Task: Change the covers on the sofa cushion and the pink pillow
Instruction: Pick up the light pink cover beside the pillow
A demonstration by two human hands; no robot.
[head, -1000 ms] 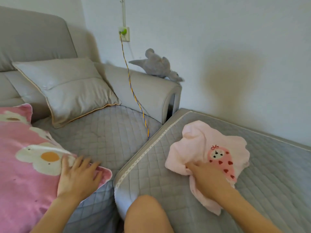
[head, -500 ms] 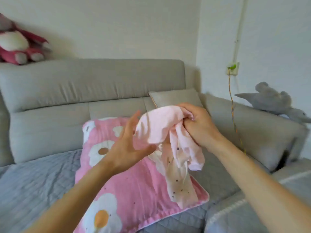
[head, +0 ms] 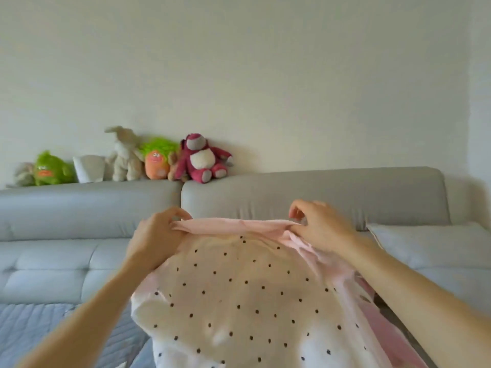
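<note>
In front of the grey sofa's backrest, the left hand and right hand each pinch the top edge of a thin pale-pink fabric cover with dark polka dots, holding it spread and hanging between them. This looks like the step of readying the fresh cover, so the next move calls for finding its opening. A grey cushion lies near on the right, plush toys line the sofa top well apart, and nothing blocks the hands.
</note>
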